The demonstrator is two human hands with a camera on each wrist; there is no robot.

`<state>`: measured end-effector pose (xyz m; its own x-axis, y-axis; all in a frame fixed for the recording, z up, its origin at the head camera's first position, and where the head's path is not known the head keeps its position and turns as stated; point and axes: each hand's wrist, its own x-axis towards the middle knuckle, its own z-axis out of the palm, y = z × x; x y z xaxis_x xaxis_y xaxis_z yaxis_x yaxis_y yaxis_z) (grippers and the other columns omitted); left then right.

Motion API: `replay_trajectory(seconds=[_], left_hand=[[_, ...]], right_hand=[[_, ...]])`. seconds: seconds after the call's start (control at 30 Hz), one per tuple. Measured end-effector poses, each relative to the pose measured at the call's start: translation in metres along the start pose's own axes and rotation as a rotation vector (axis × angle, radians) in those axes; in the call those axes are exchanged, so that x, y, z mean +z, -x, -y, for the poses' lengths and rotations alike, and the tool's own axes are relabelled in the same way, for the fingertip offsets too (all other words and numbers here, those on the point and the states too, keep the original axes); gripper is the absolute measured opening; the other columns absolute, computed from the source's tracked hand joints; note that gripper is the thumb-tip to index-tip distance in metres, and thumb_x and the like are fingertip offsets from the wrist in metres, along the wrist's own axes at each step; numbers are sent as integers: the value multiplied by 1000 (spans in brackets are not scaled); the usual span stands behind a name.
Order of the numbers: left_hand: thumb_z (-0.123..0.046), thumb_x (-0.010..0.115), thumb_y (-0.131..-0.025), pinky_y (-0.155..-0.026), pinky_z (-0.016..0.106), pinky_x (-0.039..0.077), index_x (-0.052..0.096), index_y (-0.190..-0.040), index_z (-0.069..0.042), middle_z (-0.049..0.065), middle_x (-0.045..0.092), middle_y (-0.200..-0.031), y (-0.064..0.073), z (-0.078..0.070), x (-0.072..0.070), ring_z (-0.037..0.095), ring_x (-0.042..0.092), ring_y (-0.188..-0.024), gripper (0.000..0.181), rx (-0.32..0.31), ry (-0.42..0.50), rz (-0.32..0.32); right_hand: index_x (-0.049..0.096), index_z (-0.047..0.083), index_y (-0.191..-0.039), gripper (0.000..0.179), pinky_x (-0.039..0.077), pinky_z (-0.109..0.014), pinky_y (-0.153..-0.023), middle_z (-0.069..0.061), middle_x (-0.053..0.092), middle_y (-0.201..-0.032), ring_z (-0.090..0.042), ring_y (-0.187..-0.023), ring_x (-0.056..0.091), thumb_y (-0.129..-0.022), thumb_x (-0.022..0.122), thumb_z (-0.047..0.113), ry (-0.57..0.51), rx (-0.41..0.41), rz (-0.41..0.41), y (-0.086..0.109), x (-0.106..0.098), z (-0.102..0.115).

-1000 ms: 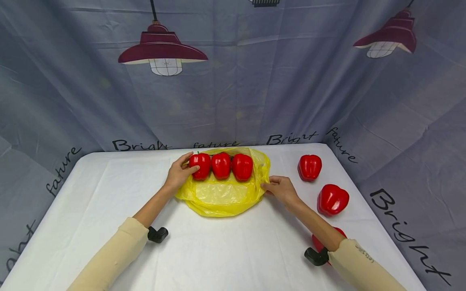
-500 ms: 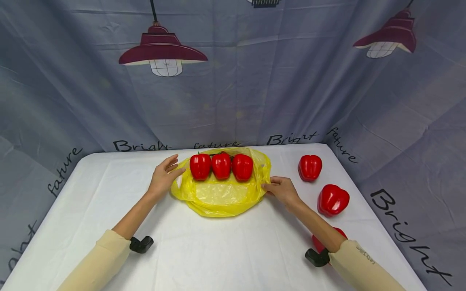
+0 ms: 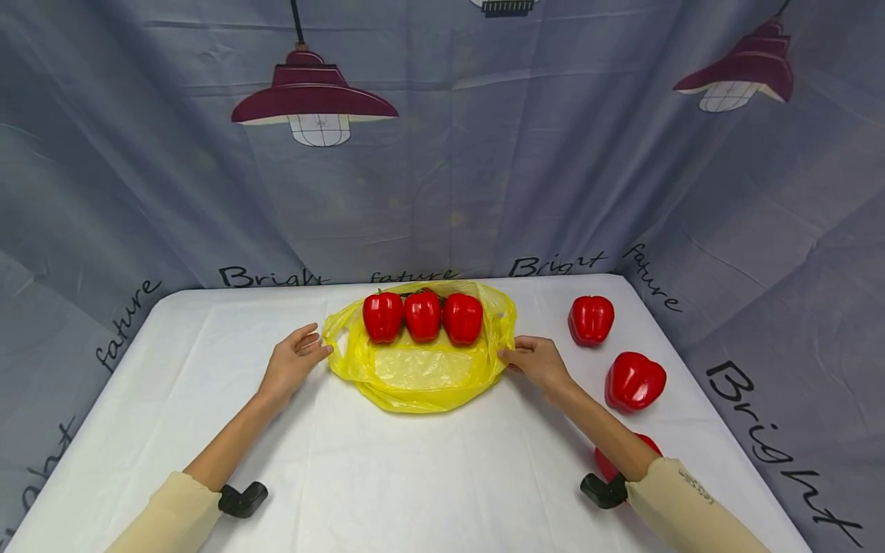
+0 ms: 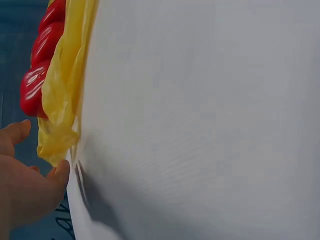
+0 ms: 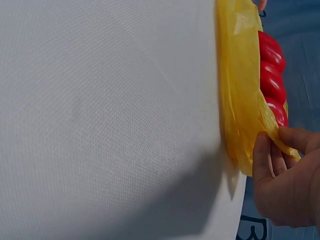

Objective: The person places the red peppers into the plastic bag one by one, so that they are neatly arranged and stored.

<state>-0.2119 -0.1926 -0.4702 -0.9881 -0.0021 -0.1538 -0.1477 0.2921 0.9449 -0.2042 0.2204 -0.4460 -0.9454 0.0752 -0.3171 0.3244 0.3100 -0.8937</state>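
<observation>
A yellow plastic bag (image 3: 415,376) lies spread on the white table, and three red bell peppers (image 3: 422,315) sit in a row on its far part. At the bag's left handle is my left hand (image 3: 289,367), thumb and fingers apart; the left wrist view has the bag's edge (image 4: 57,145) close to the fingertips, holding not evident. With thumb and fingers my right hand (image 3: 539,362) pinches the bag's right edge, as the right wrist view confirms with yellow film (image 5: 272,131) between them.
On the table's right side lie a red bell pepper (image 3: 591,320) at the back and another bell pepper (image 3: 634,382) nearer. A third red one (image 3: 648,442) is partly hidden under my right forearm. A grey printed curtain (image 3: 442,192) hangs behind the white table (image 3: 415,484).
My left hand has let go of the leftmost pepper on the bag and moved left and nearer, to the bag's left handle, which now lies spread out. The right hand keeps its place.
</observation>
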Motion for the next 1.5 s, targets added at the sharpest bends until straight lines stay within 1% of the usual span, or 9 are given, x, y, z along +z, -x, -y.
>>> replay_trajectory(seconds=[0.17, 0.33, 0.47, 0.67, 0.87, 1.0, 1.1, 1.2, 1.5], left_hand=[[-19, 69, -96, -109, 45, 40, 30, -155, 0, 25, 45, -147, 8, 7, 10, 36, 46, -133, 73, -32, -18, 28], [-20, 70, -95, -106, 44, 44, 30, -154, 1, 27, 49, -142, 13, 9, 18, 36, 52, -128, 74, -34, -5, 28], [-17, 71, -95, -101, 39, 48, 32, -153, 2, 27, 53, -138, 12, 9, 23, 34, 56, -123, 73, -49, 24, 12], [-14, 69, -95, -86, 23, 54, 39, -149, 4, 23, 62, -129, 8, 10, 28, 26, 63, -111, 65, -72, 32, -35], [-9, 68, -95, -83, 18, 54, 49, -141, 8, 24, 61, -129, 5, 13, 28, 23, 63, -111, 52, -55, 94, -53], [-9, 69, -95, -82, 17, 53, 57, -134, 8, 22, 63, -126, 5, 15, 27, 18, 65, -106, 44, -46, 108, -58], [-8, 69, -95, -80, 16, 53, 60, -130, 8, 19, 67, -120, 5, 16, 28, 10, 66, -97, 40, -42, 125, -67], [-7, 69, -94, -79, 16, 54, 61, -128, 8, 16, 69, -115, 5, 16, 29, 4, 65, -89, 37, -43, 134, -75], [-7, 69, -95, -80, 16, 53, 62, -128, 8, 16, 69, -116, 7, 16, 29, 3, 64, -89, 37, -50, 151, -69]], right_hand=[[67, -4, -120, 31, 56, -36, -89, -11, 72, -101, -25, -92, 66, -95, 69, 15, 5, 6, -2, -1, 0, -2], [67, -5, -120, 33, 57, -36, -88, -11, 72, -100, -22, -89, 66, -95, 70, 15, 4, 3, 1, -1, 1, -4], [66, -6, -122, 35, 57, -35, -88, -12, 72, -102, -19, -87, 66, -94, 70, 15, 3, 9, 3, -2, 2, -4], [67, -4, -123, 36, 57, -35, -87, -12, 72, -103, -20, -88, 66, -94, 70, 17, 20, 7, 8, -2, 2, -3], [66, -2, -126, 40, 55, -36, -92, -12, 69, -112, -24, -97, 64, -96, 70, 24, 82, 1, 52, 2, -3, 1], [62, -2, -131, 49, 54, -41, -93, -13, 69, -116, -28, -103, 62, -95, 69, 30, 226, -50, 107, 11, -13, 6], [61, -1, -133, 50, 53, -44, -94, -13, 70, -116, -29, -106, 61, -95, 68, 30, 351, -112, 117, 16, -22, 9], [62, 0, -133, 48, 53, -45, -95, -14, 69, -120, -31, -112, 62, -96, 68, 29, 415, -166, 104, 22, -33, 11], [62, 3, -132, 45, 57, -38, -88, -19, 65, -125, -33, -113, 64, -94, 72, 26, 333, -343, 24, 54, -76, 6]])
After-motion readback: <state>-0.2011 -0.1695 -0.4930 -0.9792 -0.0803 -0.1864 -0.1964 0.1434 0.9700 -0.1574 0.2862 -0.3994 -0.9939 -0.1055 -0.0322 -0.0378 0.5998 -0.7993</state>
